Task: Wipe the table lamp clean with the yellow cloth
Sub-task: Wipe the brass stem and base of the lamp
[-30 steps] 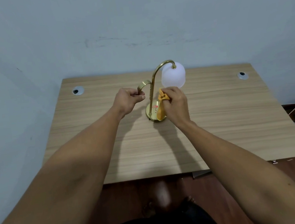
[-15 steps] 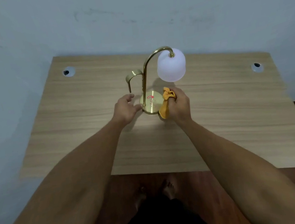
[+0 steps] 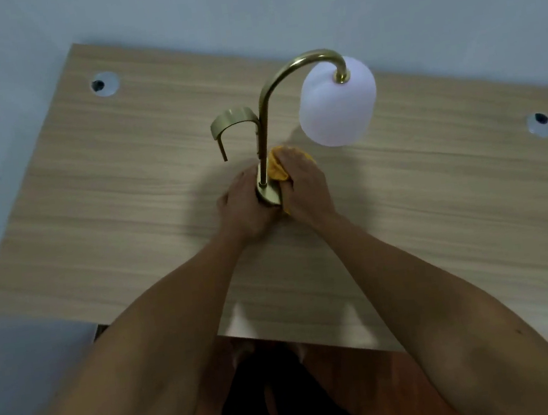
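The table lamp [image 3: 262, 139] stands upright near the middle of the surface [image 3: 92, 202], a little toward its far edge, with its white shade [image 3: 337, 104] hanging on the right of the brass stem and a short brass hook [image 3: 233, 124] curling off to the left. A second ago the left hand gripped that hook while the right hand rubbed low on the stem. Half a second ago the left hand had let go of the hook and dropped beside the round base, and the cloth was off to the base's right. Now both hands have closed in on the base [image 3: 268, 196] from either side. The left hand [image 3: 243, 207] is cupped against the base's left and near side, fingers curled around it, apparently steadying it. The right hand [image 3: 304, 188] is closed on the bunched yellow cloth [image 3: 276, 169], which is pressed on the right part of the base, touching the foot of the stem.

This suggests the wiping has shifted from the stem down to the base plate, with the left hand's bracing moved lower to match. Whether the shade and the arched neck are already clean cannot be told from here. With the grip so low, a hard rub could rock the top-heavy lamp.
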Motion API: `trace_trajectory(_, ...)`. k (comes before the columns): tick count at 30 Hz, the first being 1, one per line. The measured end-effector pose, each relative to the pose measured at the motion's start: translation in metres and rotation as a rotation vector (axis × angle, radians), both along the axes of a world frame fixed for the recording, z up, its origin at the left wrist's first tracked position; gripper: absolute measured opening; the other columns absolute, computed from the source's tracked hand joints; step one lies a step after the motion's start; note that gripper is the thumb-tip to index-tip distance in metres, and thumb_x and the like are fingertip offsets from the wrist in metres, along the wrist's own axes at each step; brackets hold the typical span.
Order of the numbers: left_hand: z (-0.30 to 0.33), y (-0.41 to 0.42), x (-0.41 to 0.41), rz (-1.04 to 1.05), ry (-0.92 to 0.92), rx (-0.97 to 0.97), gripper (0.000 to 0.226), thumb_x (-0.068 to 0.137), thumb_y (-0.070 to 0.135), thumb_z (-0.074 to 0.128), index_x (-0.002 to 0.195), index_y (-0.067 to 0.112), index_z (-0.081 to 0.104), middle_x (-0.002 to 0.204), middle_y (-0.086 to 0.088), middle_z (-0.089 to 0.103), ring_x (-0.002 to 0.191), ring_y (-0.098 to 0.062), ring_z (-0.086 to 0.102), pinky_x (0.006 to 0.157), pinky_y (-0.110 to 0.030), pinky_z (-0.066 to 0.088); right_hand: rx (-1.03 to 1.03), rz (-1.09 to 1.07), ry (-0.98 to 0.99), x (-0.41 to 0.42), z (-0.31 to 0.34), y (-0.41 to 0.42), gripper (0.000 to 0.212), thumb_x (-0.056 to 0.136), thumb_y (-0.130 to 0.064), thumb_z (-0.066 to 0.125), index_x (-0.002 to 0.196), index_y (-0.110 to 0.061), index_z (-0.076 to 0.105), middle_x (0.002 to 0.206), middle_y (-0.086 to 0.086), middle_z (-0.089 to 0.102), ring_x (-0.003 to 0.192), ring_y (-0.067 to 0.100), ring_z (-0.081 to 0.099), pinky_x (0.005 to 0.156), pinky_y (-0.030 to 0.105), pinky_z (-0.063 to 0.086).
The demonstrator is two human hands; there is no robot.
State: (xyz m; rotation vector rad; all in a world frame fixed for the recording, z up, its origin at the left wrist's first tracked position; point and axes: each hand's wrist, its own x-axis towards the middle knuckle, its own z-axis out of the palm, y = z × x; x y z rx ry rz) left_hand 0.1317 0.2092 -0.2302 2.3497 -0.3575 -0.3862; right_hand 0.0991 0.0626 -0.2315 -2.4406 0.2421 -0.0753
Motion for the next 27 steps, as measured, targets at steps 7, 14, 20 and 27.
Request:
trace_trajectory(7,-0.015,0.011,0.008,-0.079,-0.069,0.116,0.073,0.078,0.063,0.063,0.145,0.042,0.039,0.148,0.015,0.051,0.146,-0.016,0.039,0.112,-0.052,0.03,-0.332,0.192,0.017,-0.018,-0.013,0.003,0.065,0.097,-0.022,0.046,0.16,-0.017,0.029,0.169,0.003,0.024,0.158,0.028,0.014,0.126,0.056,0.01)
trace_trajectory(14,-0.017,0.014,0.013,-0.125,-0.07,0.152,0.089,0.069,0.07,0.068,0.147,0.039,0.038,0.154,0.013,0.047,0.152,-0.017,0.029,0.117,-0.053,0.021,-0.226,0.289,-0.013,-0.031,-0.006,-0.018,0.061,0.093,-0.006,0.056,0.153,-0.009,0.043,0.162,0.01,0.037,0.153,0.034,0.028,0.125,0.054,0.019)
trace_trajectory(20,-0.017,0.011,0.013,-0.117,-0.038,0.124,0.092,0.071,0.069,0.067,0.151,0.035,0.036,0.159,0.008,0.042,0.154,-0.021,0.025,0.121,-0.063,0.013,-0.231,0.313,0.073,-0.006,0.002,-0.007,0.058,0.094,-0.006,0.054,0.151,-0.007,0.044,0.163,0.011,0.036,0.154,0.035,0.025,0.127,0.053,0.011)
trace_trajectory(27,-0.016,0.009,0.011,-0.109,-0.014,0.105,0.099,0.071,0.073,0.07,0.153,0.03,0.035,0.161,0.007,0.039,0.155,-0.018,0.021,0.123,-0.061,0.004,-0.152,0.274,0.087,-0.006,0.013,-0.019,0.052,0.095,0.0,0.048,0.147,0.001,0.048,0.16,0.019,0.038,0.152,0.038,0.028,0.126,0.052,0.018)
